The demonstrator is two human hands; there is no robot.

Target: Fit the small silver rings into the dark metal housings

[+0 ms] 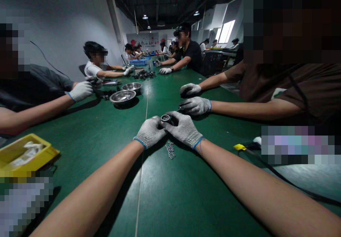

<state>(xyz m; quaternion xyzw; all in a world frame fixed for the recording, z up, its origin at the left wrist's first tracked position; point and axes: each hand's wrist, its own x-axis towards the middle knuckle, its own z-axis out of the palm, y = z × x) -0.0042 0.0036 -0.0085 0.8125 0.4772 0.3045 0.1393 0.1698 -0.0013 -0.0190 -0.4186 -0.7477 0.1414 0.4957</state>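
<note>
Both my hands wear grey knit gloves and meet at the middle of the green table (165, 194). Between them is a small round metal part (165, 117), like a bearing ring. My left hand (150, 131) is curled shut against its left side. My right hand (184, 128) wraps around it from the right, fingers closed. Just below my hands, several small metal rings (170, 149) lie in a loose cluster on the table.
Two steel bowls (123, 96) (132, 86) stand at the far left. A yellow bin (25, 155) sits at the near left edge. A co-worker's gloved hands (195, 105) rest just beyond mine; another's glove (80, 90) is at left. A black cable (279, 176) with a yellow tag runs at right.
</note>
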